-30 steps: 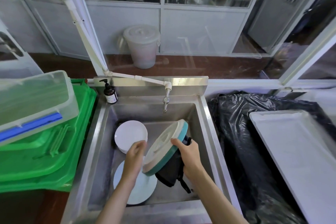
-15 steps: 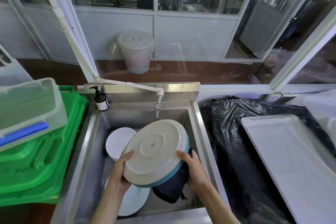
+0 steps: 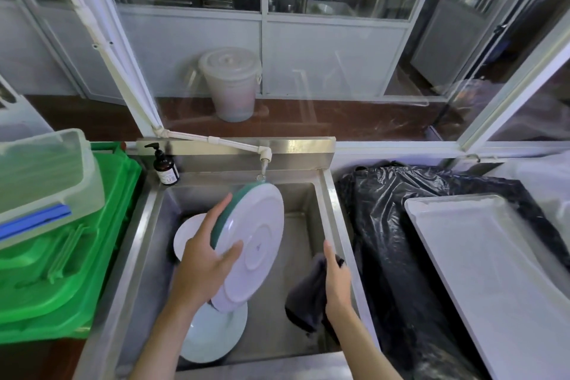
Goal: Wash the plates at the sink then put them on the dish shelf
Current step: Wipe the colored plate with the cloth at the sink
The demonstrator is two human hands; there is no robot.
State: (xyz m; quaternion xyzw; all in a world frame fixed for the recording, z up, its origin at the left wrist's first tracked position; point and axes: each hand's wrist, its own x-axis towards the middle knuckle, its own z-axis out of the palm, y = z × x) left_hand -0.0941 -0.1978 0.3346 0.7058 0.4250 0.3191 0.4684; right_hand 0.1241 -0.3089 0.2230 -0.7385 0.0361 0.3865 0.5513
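The sink [image 3: 334, 219] holds two white plates [image 3: 212, 336] at its 7 o'clock side, likely waiting. The green-rimmed plate [image 3: 256, 244] tilts under the tap [image 3: 263, 160], seemingly for rinsing; left hand [image 3: 200, 262] fingers wrap its 9 o'clock rim, thumb on its underside. Right hand [image 3: 334, 281] fingers clutch the dark cloth [image 3: 305, 299], at 3 o'clock.

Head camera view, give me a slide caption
Left hand tilts teal-rimmed plate under the tap; right hand holds dark cloth.
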